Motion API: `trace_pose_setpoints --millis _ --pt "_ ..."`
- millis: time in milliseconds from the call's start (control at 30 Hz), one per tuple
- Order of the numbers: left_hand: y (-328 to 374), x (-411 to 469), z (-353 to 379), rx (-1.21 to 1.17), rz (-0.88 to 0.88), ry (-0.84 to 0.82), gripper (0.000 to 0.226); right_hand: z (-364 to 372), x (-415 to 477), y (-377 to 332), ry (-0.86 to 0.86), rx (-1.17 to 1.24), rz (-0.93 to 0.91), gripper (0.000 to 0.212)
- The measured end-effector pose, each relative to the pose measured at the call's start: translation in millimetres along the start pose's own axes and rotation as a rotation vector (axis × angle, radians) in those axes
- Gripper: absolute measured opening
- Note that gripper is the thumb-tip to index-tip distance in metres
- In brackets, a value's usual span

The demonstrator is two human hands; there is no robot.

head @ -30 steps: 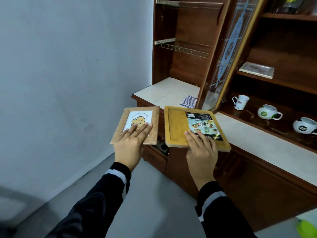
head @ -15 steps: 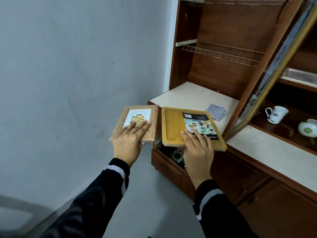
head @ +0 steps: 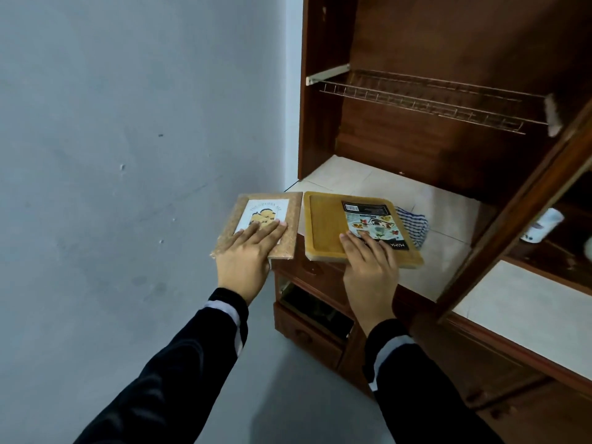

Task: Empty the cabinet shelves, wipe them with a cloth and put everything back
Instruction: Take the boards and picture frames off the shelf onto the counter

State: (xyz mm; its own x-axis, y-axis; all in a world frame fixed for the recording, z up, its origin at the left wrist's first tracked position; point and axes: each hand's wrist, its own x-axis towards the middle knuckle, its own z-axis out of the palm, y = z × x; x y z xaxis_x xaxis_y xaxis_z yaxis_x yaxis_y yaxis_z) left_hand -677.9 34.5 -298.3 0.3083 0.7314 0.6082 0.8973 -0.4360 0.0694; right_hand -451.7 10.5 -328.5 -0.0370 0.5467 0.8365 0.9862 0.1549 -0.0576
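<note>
Grey-blue wall fills the left of the view and meets a grey floor, with a dark wooden cabinet standing against it on the right. Inside the cabinet's left compartment a wire rack spans the space from side wall to side wall. Below it lies a pale tiled bench, and a blue-and-white striped cloth sits crumpled on it. A glazed door hangs open at the compartment's right edge. Behind it a white mug stands on a dark shelf, too blurred to read. Under the bench edge a drawer is pulled open; its dark contents cannot be made out. The left hand holds a cork board with a white label level in the air, over the floor just left of the cabinet. Its fingers lie straight and close together on the top face, the thumb hidden beneath. The right hand holds a wooden tray with a low rim and a printed card on it, level above the front of the bench and partly covering the cloth. Its fingers are likewise flat on top, slightly spread, with the thumb out of sight. Board and tray sit side by side, just apart.
</note>
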Motion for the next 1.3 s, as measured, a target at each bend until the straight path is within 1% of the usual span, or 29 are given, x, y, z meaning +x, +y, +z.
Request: trace_pose_setpoints --millis 100,233,433,533,667,833,1000,1167,1267,1300 --pt "-12.6 21.8 23.4 -0.026 0.039 -0.025 0.055 23.0 6.6 6.3 -0.028 -0.024 0.043 0.035" --pt "-36.9 52.6 69.7 -0.042 0.059 -0.117 0.058 59.1 15.3 15.5 -0.05 -0.088 0.08 0.034" --pt "-69.3 104.9 133.9 -0.111 0.207 -0.197 0.045 116.5 25.0 24.3 -0.089 -0.194 0.167 0.037" --pt "-82.0 123.1 161.2 -0.172 0.228 -0.245 0.064 139.0 27.7 25.4 -0.133 -0.228 0.187 0.037" --pt "-97.9 150.5 190.1 -0.226 0.297 -0.25 0.066 168.6 36.5 23.8 -0.204 -0.284 0.264 0.043" --pt "-115.5 170.0 223.1 -0.272 0.362 -0.306 0.076 196.2 34.1 19.7 -0.254 -0.323 0.34 0.046" --pt "-125.6 182.4 252.0 -0.355 0.419 -0.264 0.073 215.4 35.1 18.5 -0.284 -0.344 0.393 0.045" --pt "-133.7 185.0 279.2 -0.382 0.45 -0.256 0.073 227.7 32.9 17.5 -0.286 -0.348 0.394 0.043" --pt "-137.3 184.7 290.2 -0.384 0.486 -0.244 0.053 233.3 30.7 16.8 -0.297 -0.347 0.394 0.04" --pt "-137.1 184.6 291.4 -0.39 0.494 -0.244 0.05 234.5 29.5 16.1 -0.31 -0.346 0.398 0.04"
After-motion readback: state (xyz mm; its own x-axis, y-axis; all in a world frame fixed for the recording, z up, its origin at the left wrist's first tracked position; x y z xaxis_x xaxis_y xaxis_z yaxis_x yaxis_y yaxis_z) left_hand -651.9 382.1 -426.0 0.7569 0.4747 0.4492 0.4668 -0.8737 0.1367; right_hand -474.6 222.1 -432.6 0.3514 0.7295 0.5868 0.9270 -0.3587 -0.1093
